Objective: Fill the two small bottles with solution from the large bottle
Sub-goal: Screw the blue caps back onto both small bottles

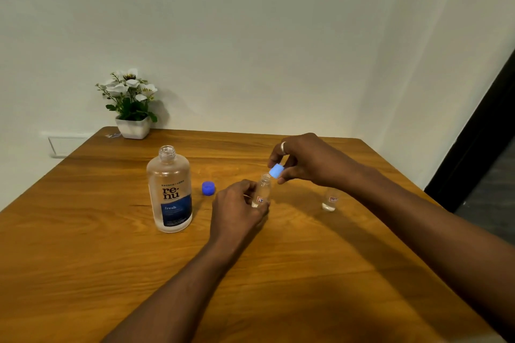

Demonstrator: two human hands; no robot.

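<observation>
The large clear bottle (pixel 169 189) with a blue label stands uncapped at centre left of the wooden table (pixel 83 245). Its dark blue cap (pixel 208 188) lies just to its right. My left hand (pixel 237 209) grips a small clear bottle (pixel 262 192), held upright just above the table. My right hand (pixel 303 159) pinches a light blue cap (pixel 276 170) right at that bottle's mouth, tilted. The second small bottle (pixel 330 200) stands to the right, partly behind my right forearm; its top is hidden.
A white pot of white flowers (pixel 131 108) stands at the table's far left corner against the wall. A wall socket plate (pixel 65 145) is left of the table. A dark doorway (pixel 485 133) lies to the right.
</observation>
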